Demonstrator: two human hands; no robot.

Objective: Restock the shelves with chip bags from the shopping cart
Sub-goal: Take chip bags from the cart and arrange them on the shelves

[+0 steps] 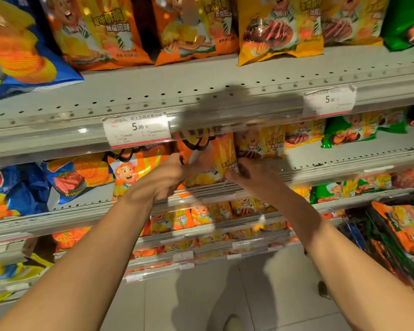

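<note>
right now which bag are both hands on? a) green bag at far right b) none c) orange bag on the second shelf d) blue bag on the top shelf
c: the left hand and right hand both hold the orange bag at the second shelf.

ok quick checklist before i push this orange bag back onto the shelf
1. Left hand grips the orange chip bag: ok.
2. Right hand holds the bag's right edge: ok.
3. Bag lines up with the matching orange bag on its left: ok.
4. Bag clears the clear plastic price rail above: ok.
5. Free depth behind the bag: cannot tell, hidden.
6. Bag sits flat on the grey metal shelf: not ok, lifted in both hands.
</note>
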